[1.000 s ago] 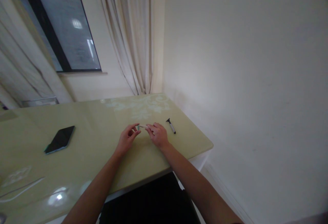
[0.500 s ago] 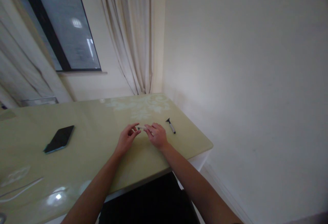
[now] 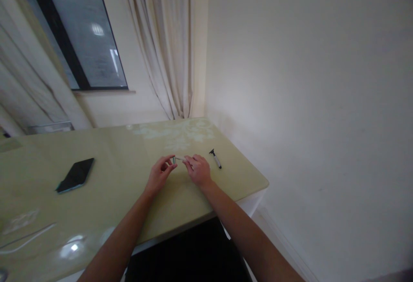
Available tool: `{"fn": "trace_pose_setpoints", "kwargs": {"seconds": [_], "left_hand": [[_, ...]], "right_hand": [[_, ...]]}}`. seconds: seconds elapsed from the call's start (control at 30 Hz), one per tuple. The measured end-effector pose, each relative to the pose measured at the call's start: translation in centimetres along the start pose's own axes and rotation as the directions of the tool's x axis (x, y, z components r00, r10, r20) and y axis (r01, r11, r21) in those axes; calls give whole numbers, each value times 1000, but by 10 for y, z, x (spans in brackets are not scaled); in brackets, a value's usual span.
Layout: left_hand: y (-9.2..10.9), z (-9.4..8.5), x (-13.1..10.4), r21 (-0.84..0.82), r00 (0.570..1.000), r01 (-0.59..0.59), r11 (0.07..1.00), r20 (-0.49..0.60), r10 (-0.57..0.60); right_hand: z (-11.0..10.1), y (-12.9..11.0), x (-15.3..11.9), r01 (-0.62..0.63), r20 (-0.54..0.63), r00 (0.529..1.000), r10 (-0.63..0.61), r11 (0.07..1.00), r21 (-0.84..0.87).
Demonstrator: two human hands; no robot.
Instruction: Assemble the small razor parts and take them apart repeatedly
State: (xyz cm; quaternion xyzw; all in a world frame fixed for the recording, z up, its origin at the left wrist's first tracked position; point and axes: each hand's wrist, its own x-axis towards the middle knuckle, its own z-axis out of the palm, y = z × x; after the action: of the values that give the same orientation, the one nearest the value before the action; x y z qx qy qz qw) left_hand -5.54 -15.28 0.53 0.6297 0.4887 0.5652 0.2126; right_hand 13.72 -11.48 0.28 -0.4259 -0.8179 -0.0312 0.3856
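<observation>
Well left of razor (image 3: 215, 159): dark flat device (image 3: 76, 175). Nearer razor: left hand (image 3: 158, 174), forearm slanted inward, thumb and fingers pinching small green-white piece (image 3: 174, 160); then thin pale stick (image 3: 180, 159), pinched by right hand (image 3: 199, 171) just left of razor, forearm angled inward.

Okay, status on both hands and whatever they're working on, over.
Left hand gripping small green-and-white piece. Right hand holding thin pale stick up to it. Razor lying just right, not between them.
</observation>
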Motion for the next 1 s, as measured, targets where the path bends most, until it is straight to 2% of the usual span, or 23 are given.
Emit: {"fn": "trace_pose_setpoints", "kwargs": {"seconds": [0.1,0.23,0.43,0.63,0.8,1.0], "left_hand": [[-1,0,0,4,1000,-2,1000,6,2],[-1,0,0,20,1000,-1,1000,7,1],[-2,0,1,17,1000,0,1000,6,-1],[-4,1,0,9,1000,0,1000,7,0],[-6,1,0,6,1000,2,1000,22,-3],[-5,2,0,6,1000,5,1000,18,-5]], "right_hand": [[-1,0,0,-10,-10,1000,10,1000,-1],[-2,-3,0,80,12,997,-81,996,28],[-1,1,0,-16,-12,1000,16,1000,-9],[-1,-2,0,101,11,995,-101,995,14],[-2,1,0,-21,3,1000,21,1000,-13],[-1,-1,-1,112,20,993,-112,994,20]]}}
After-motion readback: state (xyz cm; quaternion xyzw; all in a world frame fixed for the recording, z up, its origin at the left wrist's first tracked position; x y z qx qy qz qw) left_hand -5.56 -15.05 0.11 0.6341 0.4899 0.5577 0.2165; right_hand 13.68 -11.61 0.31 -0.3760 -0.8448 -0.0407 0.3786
